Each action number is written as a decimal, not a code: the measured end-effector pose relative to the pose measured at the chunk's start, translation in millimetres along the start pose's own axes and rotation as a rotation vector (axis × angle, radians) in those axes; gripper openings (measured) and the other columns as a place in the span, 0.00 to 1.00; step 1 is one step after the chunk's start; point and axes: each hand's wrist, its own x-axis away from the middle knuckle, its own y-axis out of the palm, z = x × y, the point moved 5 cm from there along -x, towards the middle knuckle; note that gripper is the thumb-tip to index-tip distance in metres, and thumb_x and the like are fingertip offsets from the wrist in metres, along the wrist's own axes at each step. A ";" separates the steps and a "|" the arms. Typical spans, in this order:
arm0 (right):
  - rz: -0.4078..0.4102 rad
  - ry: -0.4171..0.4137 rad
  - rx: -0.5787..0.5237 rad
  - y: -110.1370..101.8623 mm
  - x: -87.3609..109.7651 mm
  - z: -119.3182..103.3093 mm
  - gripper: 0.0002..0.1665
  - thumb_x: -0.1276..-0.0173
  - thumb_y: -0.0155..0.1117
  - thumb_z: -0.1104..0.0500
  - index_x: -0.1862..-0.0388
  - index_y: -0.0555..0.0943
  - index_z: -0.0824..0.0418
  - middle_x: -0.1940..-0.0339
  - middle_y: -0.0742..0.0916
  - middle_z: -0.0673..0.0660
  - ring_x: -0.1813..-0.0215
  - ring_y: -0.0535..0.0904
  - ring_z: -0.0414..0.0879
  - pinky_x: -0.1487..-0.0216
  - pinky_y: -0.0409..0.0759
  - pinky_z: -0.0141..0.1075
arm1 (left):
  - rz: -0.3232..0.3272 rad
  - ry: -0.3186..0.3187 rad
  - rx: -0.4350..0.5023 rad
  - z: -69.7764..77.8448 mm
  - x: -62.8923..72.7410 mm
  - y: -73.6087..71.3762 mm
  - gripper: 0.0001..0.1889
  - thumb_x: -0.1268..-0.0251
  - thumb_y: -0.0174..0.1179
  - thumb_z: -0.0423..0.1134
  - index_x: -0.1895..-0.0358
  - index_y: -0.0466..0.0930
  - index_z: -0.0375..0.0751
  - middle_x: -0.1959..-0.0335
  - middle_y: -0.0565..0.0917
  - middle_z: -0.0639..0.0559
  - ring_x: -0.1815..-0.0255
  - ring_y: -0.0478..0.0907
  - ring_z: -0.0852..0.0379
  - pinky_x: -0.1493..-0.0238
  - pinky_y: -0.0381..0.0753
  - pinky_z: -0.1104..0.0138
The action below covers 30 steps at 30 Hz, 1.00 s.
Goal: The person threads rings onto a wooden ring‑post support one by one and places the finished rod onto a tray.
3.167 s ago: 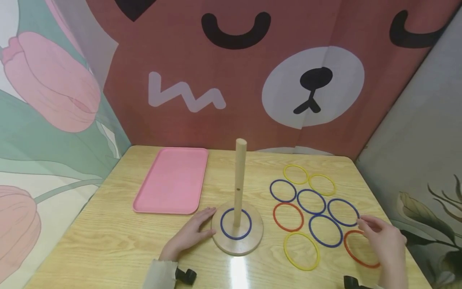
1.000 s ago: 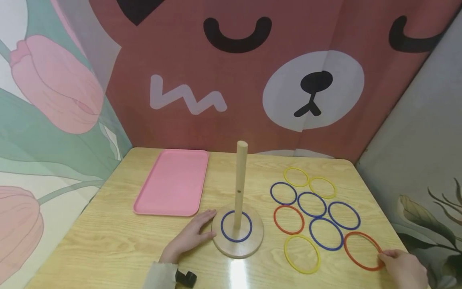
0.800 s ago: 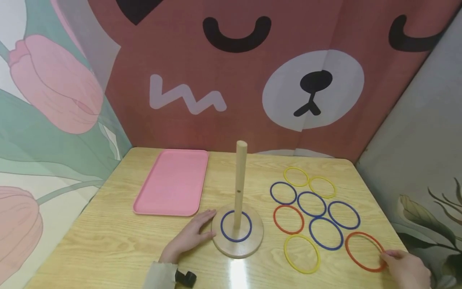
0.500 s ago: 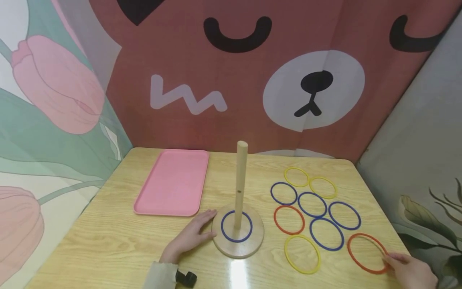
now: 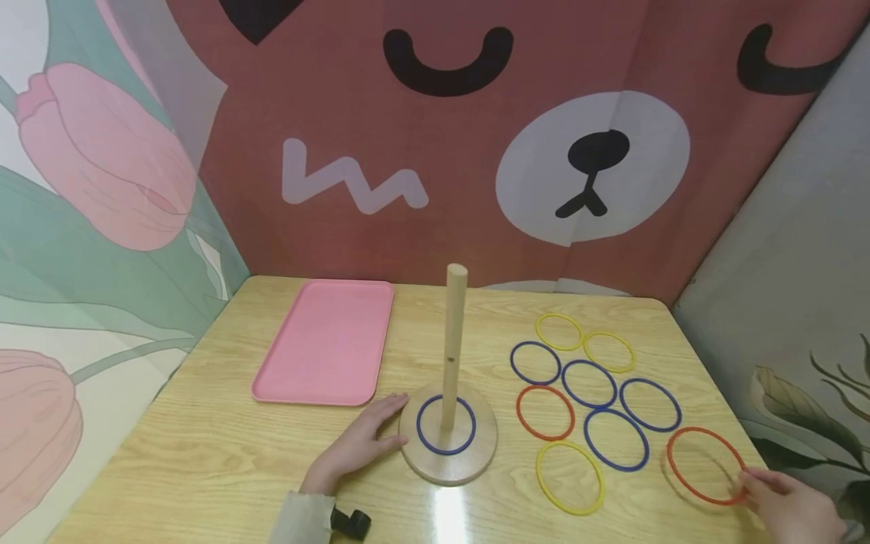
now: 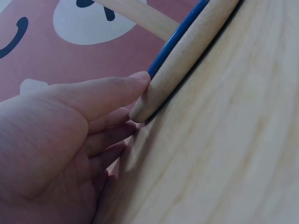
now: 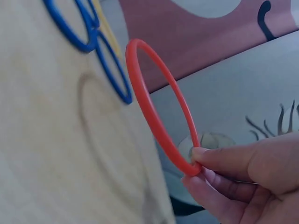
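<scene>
My right hand (image 5: pixel 795 502) pinches a red ring (image 7: pixel 148 108) by its near edge between thumb and fingers. The ring hangs above the table and casts a shadow on the wood below. My left hand (image 5: pixel 360 442) touches the left edge of a round wooden base (image 5: pixel 476 461) with its fingers fairly straight; in the left wrist view the thumb tip (image 6: pixel 140 77) lies against the base's rim. From that base rises an upright wooden peg (image 5: pixel 454 325), and a blue ring (image 5: pixel 420 437) lies flat around its foot.
Right of the peg, several rings lie flat on the table, among them a red ring (image 5: pixel 519 412), a yellow ring (image 5: pixel 539 476) and a blue ring (image 5: pixel 588 442). A pink tray (image 5: pixel 326 344) sits at the back left. Behind the table hangs a printed curtain (image 5: pixel 340 91).
My right hand has moved from beside the blue ring to the near red ring, pinched it, slid it rightward and lifted it off the table. My left hand has stayed at the base.
</scene>
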 end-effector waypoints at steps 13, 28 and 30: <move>0.015 -0.137 -0.186 -20.8 13.5 -68.1 0.26 0.27 0.56 0.56 0.41 0.74 0.77 0.79 0.88 0.62 0.89 0.69 0.22 0.34 0.75 0.42 | -0.003 0.006 -0.009 1.1 -0.4 -0.2 0.36 0.36 0.61 0.49 0.28 0.63 0.38 0.26 0.64 0.39 0.24 0.56 0.36 0.26 0.53 0.38; -0.081 -0.544 -0.158 -22.5 45.6 -182.0 0.32 0.33 0.61 0.42 0.43 0.79 0.67 0.64 0.87 0.46 0.75 0.78 0.21 0.56 0.86 0.40 | 0.005 0.011 -0.011 0.1 -0.8 0.1 0.36 0.36 0.61 0.50 0.28 0.63 0.39 0.26 0.65 0.40 0.24 0.56 0.37 0.26 0.54 0.38; -0.110 -0.558 -0.168 -21.7 51.2 -195.0 0.34 0.34 0.61 0.39 0.42 0.78 0.65 0.61 0.87 0.51 0.74 0.78 0.20 0.46 0.80 0.54 | 0.004 0.009 -0.007 -0.1 -0.7 0.2 0.36 0.36 0.61 0.50 0.28 0.63 0.39 0.26 0.64 0.40 0.24 0.56 0.37 0.26 0.53 0.38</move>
